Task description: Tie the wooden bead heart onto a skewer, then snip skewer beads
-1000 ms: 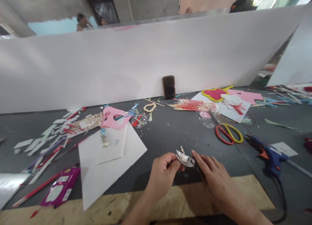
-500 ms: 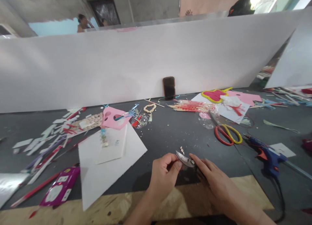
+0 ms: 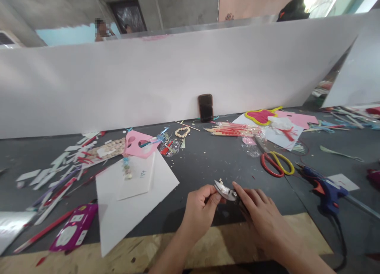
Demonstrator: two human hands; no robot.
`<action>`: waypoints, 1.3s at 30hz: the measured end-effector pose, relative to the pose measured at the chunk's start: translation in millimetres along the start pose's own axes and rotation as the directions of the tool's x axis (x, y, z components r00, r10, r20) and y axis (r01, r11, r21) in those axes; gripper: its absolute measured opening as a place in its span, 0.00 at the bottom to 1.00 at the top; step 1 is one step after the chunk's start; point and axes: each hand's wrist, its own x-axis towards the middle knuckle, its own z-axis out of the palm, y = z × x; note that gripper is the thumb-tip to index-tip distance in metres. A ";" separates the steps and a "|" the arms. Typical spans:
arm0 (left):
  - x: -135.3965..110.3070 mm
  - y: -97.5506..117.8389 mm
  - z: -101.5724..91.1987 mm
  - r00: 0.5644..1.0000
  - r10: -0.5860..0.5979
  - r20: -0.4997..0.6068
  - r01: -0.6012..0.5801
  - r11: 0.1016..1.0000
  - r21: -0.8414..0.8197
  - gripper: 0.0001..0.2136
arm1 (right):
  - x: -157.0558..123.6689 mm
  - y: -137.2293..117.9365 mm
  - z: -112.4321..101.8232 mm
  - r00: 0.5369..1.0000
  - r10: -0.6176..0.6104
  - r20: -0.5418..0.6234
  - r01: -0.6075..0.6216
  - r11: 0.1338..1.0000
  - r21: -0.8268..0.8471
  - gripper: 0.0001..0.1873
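Note:
My right hand is closed around the handles of small pruning shears, whose curved blades point left. The handles are mostly hidden under my fingers. My left hand is pinched, thumb and forefinger together at the tip of the blades. What it grips between those fingertips is hidden. Small pale bits show just beyond the blades, too small to name. Both hands are low over the near part of the dark table.
Red-and-yellow-handled scissors and a blue glue gun lie to the right. Wrapped sticks and a propped phone are ahead. White paper, a purple packet and strips lie left. A white panel stands behind.
The shears have risen slightly, and the pale bits now show closer against the blades. My right hand has shifted a little upward; my left hand stays at the blade tip.

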 end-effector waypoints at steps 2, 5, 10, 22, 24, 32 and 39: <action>0.0 0.7 -1.0 1.000 -0.018 0.022 0.018 1.000 -0.020 0.13 | -1.7 -0.4 0.4 1.000 -0.012 -0.018 0.012 1.000 0.011 0.45; 0.6 1.1 -1.9 0.998 -0.038 0.048 0.040 0.998 -0.043 0.12 | -3.4 0.6 3.0 1.000 -0.006 -0.016 0.006 0.999 0.051 0.43; -0.6 -0.4 0.7 0.998 -0.052 0.024 0.052 0.998 -0.019 0.12 | -3.1 2.4 5.0 0.990 0.047 0.135 -0.063 0.991 0.121 0.41; -0.9 -7.7 4.8 0.994 0.078 -0.073 -0.075 0.996 0.039 0.12 | -2.9 -2.1 -9.8 0.954 0.045 0.295 -0.144 0.935 0.323 0.35; -0.8 -8.6 4.5 0.994 0.075 -0.075 -0.072 0.997 0.037 0.12 | -2.1 -2.7 -13.5 0.949 0.033 0.312 -0.146 0.927 0.345 0.35; 0.5 -13.4 5.7 0.994 0.060 -0.091 -0.055 0.997 0.060 0.13 | 0.5 -1.1 -21.7 0.934 -0.039 0.356 -0.110 0.914 0.389 0.31; 1.5 -14.1 5.8 0.993 0.047 -0.111 -0.037 0.995 0.091 0.13 | 6.2 -5.4 -32.3 0.915 -0.039 0.402 -0.137 0.907 0.399 0.30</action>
